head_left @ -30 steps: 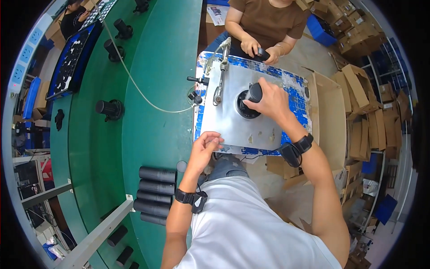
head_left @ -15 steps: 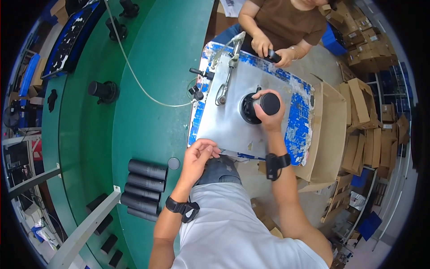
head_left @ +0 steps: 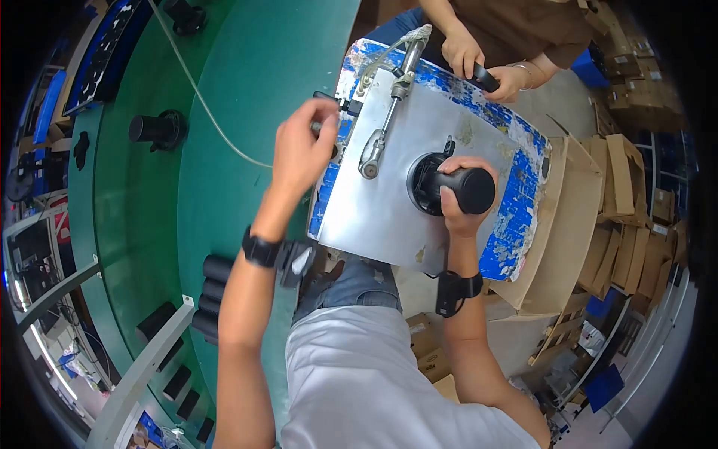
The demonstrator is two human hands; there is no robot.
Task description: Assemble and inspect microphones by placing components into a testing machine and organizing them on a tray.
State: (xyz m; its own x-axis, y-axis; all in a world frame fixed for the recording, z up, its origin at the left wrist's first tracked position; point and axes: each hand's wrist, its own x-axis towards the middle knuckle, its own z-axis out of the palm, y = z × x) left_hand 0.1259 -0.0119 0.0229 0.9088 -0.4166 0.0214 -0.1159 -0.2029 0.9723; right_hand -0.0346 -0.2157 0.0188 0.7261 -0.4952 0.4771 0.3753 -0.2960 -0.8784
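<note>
Worn blue worktable [head_left: 512, 251]: one grip firm, one unclear

Beside a green bench [head_left: 232, 202], the worktable carries a bare metal plate [head_left: 366, 217], where a black round base [head_left: 424, 178] sits. Our black cylinder [head_left: 476, 191] rises from this base, its flat end toward the camera; whether it truly leans or the wide lens bends it, we cannot tell. Our right hand [head_left: 465, 220] is clamped round its side, thumb on one flank and fingers over the other. Our left hand [head_left: 302, 148] is at the plate's left edge, fingers curled just beside a black lever [head_left: 347, 105], but blur keeps us from telling whether they close on anything.

We judge the main risk to be at the cylinder: if our right hand pulls unevenly, base and cylinder could tip or slide together, since we can make out nothing pinning them. The smooth-looking side could also let our palm slip. A metal linkage [head_left: 390, 112] reaches over the plate near the base; should it swing, it might strike the cylinder or nip our fingers. A thin hose [head_left: 224, 142] runs toward our left wrist and could snag. Across the worktable, a co-worker's hands [head_left: 462, 54] hold a dark rounded part [head_left: 485, 77]; a sudden jerk from us might jostle them.
</note>
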